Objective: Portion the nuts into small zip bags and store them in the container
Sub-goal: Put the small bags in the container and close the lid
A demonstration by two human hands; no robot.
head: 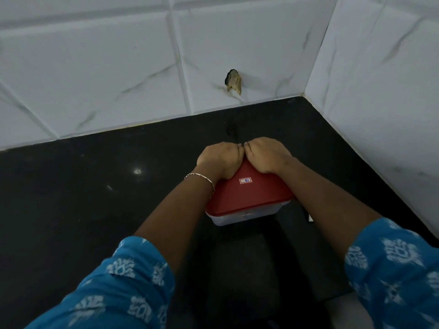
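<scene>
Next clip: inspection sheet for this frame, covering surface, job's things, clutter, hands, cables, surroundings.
Surface: glossy black countertop, light glints on it.
Job's things: container with clear base, red lid on top; contents cannot be told; no nuts or zip bags seen outside it.
Clutter: small white scrap by the right forearm, too small to identify.
Hands: left hand and right hand side by side at the lid's far edge, fingers curled over it; bracelet on left wrist.
Cables: nothing seen.
Surroundings: white tiled wall forming a corner; chipped hole in one tile.
</scene>
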